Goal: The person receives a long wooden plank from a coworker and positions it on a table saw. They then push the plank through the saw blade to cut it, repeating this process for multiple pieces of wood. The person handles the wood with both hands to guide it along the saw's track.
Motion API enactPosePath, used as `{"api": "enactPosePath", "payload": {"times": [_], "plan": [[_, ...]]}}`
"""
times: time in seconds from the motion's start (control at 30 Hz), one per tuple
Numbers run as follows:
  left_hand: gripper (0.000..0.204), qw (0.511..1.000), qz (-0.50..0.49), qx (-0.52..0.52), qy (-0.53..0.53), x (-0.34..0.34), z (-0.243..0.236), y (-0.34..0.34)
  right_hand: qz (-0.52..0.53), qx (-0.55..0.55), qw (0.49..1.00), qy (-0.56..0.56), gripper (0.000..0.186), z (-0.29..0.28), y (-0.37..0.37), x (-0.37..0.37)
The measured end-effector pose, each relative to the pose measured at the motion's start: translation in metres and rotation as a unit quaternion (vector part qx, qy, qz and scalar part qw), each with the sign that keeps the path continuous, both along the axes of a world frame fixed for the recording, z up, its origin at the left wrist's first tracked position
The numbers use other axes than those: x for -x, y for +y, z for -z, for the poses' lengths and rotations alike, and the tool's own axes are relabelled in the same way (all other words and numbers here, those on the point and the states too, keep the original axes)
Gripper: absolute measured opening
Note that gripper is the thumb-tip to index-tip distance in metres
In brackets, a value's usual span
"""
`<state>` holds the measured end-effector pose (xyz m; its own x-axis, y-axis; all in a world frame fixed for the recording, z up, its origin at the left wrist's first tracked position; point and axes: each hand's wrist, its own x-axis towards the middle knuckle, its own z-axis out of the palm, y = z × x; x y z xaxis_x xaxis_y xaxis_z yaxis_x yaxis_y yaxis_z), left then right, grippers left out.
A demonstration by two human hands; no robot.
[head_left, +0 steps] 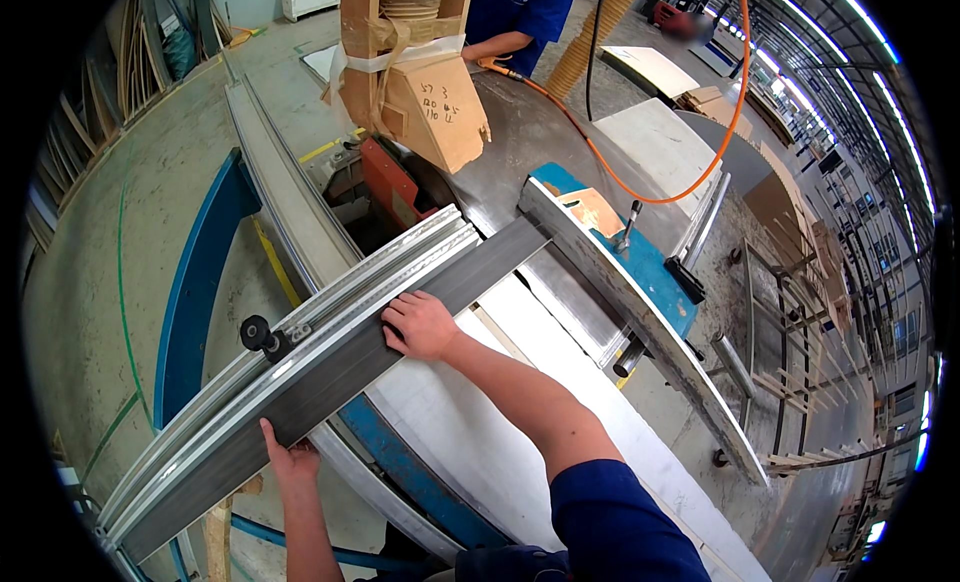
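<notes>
Dark-grey board (330, 394) could skew from the silver rail (400, 269) if the left hand (291, 464), clamped on its lower-left edge, outpulls the right hand (425, 325), resting mid-frame, grip unclear.

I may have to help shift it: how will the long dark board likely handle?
The board is probably fairly stiff: it shows no obvious sag. Being long and narrow, it may tip if lifted off-centre. Pushed lengthwise, it should slide along the silver rail, though its far end seems to meet the grey bar.
</notes>
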<state>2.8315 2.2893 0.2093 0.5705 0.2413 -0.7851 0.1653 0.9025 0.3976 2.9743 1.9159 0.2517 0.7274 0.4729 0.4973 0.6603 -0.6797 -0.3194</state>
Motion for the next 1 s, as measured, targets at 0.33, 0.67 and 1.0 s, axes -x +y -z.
{"api": "enactPosePath", "payload": {"times": [0.33, 0.67, 1.0], "plan": [[0.068, 0.999, 0.018, -0.016, -0.027, 0.002, -0.003, -0.011, -0.014, 0.009, 1.0, -0.017, 0.018, -0.004, -0.006, -0.003], [0.082, 0.997, 0.032, -0.056, -0.033, 0.004, 0.011, -0.013, -0.016, 0.004, 0.999, -0.048, 0.019, 0.0, -0.018, -0.01], [0.078, 0.997, 0.043, -0.071, -0.004, 0.006, -0.01, -0.023, -0.052, 0.004, 0.997, -0.064, 0.019, 0.002, -0.024, -0.018]]}}
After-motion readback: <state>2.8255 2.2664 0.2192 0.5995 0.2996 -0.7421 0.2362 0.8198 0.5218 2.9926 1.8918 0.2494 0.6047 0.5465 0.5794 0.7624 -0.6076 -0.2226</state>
